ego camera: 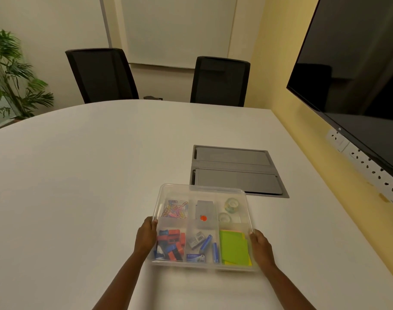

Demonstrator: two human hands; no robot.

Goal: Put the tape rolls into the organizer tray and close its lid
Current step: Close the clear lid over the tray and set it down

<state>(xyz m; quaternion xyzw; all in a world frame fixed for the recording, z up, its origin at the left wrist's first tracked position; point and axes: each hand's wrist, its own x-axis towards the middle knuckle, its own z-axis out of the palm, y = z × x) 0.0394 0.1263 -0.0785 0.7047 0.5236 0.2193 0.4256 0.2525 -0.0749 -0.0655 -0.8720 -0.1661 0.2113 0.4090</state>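
Observation:
A clear plastic organizer tray [175,187] sits on the white table close to me, with a clear lid lying over it. Two clear tape rolls [231,204] [224,217] lie in its far right compartment. My left hand [146,237] grips the tray's left edge, thumb on top of the lid. My right hand [260,247] holds the right edge the same way. Other compartments hold coloured paper clips [175,209], red and blue sharpeners [169,245], staple boxes [200,242], and green sticky notes [233,247].
A grey cable hatch [235,170] is set flush in the table just beyond the tray. Two black chairs [101,74] [220,80] stand at the far edge. A dark wall screen [356,70] and a socket strip [365,162] run along the right. A plant [9,72] stands far left.

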